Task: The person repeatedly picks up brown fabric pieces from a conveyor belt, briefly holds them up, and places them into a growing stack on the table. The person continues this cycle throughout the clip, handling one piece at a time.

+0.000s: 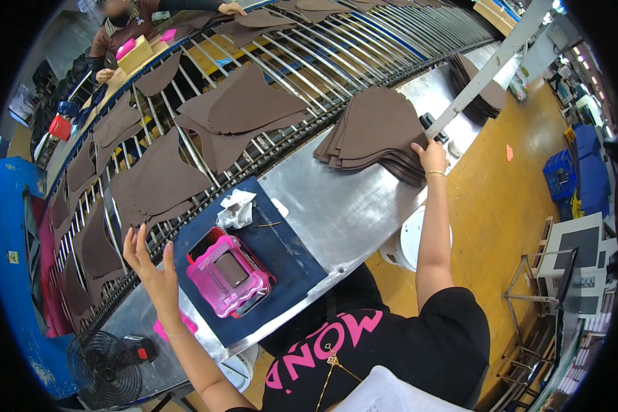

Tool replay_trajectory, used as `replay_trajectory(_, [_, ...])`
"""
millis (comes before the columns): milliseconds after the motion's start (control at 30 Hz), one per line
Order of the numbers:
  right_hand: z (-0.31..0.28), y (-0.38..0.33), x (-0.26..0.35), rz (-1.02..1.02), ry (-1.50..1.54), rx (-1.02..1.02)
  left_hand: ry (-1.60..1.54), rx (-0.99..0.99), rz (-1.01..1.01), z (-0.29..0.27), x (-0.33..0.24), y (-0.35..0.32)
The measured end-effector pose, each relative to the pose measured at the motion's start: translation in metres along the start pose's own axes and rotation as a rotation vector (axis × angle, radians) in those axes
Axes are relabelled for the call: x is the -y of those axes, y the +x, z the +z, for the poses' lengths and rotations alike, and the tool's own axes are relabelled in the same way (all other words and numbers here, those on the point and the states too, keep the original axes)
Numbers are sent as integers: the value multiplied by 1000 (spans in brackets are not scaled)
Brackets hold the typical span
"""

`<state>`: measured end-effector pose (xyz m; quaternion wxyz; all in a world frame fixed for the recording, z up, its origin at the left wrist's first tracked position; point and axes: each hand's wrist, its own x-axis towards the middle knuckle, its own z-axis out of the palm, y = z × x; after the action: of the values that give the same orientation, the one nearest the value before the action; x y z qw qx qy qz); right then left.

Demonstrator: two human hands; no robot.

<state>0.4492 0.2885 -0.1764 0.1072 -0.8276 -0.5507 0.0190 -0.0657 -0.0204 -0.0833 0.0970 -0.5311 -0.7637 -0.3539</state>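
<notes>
My left hand is held up with its fingers spread and nothing in it. Its fingertips are by the lower edge of a flat dark-brown cut piece, which lies on the bars of a roller conveyor. On the right, a fanned stack of similar brown cut pieces rests on the metal table. At that stack's right edge, my right hand has its thumb over the top piece and its fingers bent at the rim; the fingertips are partly hidden.
A pink basket and crumpled white paper sit on a dark blue mat. A slanted metal post rises beside the right-hand stack. A black fan stands lower left. Across the conveyor is another person.
</notes>
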Motion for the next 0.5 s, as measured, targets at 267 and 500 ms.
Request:
replay_trajectory(267, [-11, 7, 5, 7, 41, 73, 8, 20, 0, -5, 0, -9])
replay_trajectory(500, [-18, 15, -7, -126, -124, 57, -37, 26, -23, -7, -3, -17])
